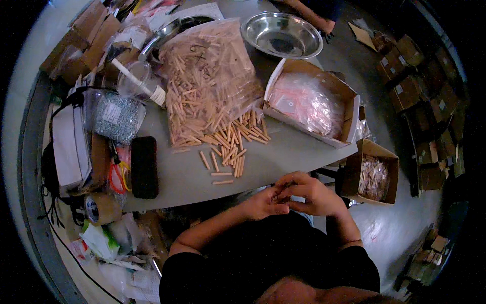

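Observation:
In front of my body, just off the table's near edge, both hands meet. My left hand [264, 203] is closed, its fingers bent and partly covered by the other hand. My right hand [315, 195] curls over it, thumb and fingers drawn together. Anything between the fingers is too small or hidden to make out. Nearest on the table lies a loose pile of wooden dowels [234, 147], with several single ones toward the edge. They spill from a large clear plastic bag [212, 76] full of dowels.
An open carton [353, 119] of clear plastic bags stands right of the dowels; a lower box [392, 180] holds small packets. Behind are a steel basin [282, 35] and another person's arm [314, 17]. At left lie a black phone-like case [145, 167], scissors [119, 175] and a tape roll [101, 207].

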Motion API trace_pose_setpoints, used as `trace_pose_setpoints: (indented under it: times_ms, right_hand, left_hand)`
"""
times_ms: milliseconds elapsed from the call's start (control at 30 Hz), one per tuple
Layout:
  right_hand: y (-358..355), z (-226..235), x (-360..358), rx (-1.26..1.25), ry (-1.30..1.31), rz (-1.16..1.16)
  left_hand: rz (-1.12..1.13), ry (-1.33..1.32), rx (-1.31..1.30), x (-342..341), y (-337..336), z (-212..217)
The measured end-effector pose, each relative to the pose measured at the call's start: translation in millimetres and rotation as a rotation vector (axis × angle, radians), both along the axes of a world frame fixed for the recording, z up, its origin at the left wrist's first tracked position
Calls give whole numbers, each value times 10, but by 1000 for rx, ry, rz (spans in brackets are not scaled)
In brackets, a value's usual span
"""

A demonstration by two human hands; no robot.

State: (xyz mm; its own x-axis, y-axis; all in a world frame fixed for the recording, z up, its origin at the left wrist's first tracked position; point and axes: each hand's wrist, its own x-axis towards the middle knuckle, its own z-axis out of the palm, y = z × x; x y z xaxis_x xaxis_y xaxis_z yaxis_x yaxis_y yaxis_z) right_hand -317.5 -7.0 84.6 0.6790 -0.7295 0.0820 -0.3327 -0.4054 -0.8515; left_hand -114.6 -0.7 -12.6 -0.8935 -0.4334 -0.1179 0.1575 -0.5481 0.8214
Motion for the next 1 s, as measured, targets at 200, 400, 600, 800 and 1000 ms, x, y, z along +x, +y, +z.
trace_pose_setpoints:
  times_ms: [200, 400, 600, 800, 1000]
  right_hand:
    - [93, 76, -24, -291, 26, -99]
    - [153, 153, -192, -354, -65, -270]
    - [204, 71, -235, -260, -106, -463]
    - [267, 26, -381, -331, -30, -448]
    - [419, -87, -826, -357, 20, -726]
  left_hand:
    - [109, -34, -383, -47, -91, 291]
    - [521, -284, -851, -143, -230, 822]
    - [641, -240, -1229, -274, -271, 784]
    - [529, -233, -1252, -427, -317, 880]
    - [308, -338, -1351, -706, -778, 1033]
